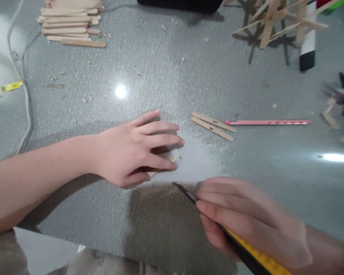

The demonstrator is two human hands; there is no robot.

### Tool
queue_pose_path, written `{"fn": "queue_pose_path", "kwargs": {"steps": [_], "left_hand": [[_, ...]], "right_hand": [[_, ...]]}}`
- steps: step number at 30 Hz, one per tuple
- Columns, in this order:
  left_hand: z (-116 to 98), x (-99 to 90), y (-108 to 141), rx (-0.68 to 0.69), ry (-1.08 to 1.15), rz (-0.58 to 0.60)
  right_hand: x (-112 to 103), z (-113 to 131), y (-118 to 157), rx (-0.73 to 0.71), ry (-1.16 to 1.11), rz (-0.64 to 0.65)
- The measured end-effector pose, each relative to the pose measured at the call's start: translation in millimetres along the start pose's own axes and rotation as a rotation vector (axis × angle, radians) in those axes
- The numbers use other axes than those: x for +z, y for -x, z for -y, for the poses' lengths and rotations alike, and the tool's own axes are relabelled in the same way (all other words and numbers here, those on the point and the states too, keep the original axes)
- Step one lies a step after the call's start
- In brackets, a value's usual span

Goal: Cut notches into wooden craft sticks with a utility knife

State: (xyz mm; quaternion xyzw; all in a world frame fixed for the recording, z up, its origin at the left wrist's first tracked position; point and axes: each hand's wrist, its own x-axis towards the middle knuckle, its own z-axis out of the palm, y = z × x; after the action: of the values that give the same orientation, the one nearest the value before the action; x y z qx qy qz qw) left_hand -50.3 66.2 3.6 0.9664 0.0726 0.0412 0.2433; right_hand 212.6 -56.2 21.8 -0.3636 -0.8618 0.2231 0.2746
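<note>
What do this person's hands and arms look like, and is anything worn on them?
Both are bare. The left hand and its forearm show no sleeve, glove, ring or watch. The right hand is blurred by motion; no glove or ring shows, and its wrist looks uncovered too.

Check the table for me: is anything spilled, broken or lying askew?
Small wood chips lie scattered over the grey table, thickest near the stick pile. The left hand presses flat on a stick piece, and the right hand holds a yellow-handled knife. Nothing looks broken.
</note>
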Motion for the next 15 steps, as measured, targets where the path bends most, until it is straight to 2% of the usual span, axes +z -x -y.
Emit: {"fn": "queue_pose_path", "kwargs": {"steps": [3,6,10,12,15], "left_hand": [[0.2,2.9,0.4,-0.004,-0.017,-0.005],[-0.1,5.0,-0.4,-0.006,-0.019,-0.034],[-1.7,5.7,-1.9,-0.024,-0.025,-0.016],[-2.0,6.6,-2.6,-0.025,-0.03,-0.006],[-1.6,9.6,-3.4,-0.011,-0.032,-0.05]], "right_hand": [[7.8,-0.8,-11.1,-0.028,-0.059,0.022],[18.2,-2.7,-22.7,0.016,-0.228,0.073],[27.0,-3.2,-30.1,0.048,-0.333,0.065],[26.5,-2.2,-33.0,0.124,-0.389,0.148],[22.6,0.9,-38.4,0.304,-0.511,0.37]]}}
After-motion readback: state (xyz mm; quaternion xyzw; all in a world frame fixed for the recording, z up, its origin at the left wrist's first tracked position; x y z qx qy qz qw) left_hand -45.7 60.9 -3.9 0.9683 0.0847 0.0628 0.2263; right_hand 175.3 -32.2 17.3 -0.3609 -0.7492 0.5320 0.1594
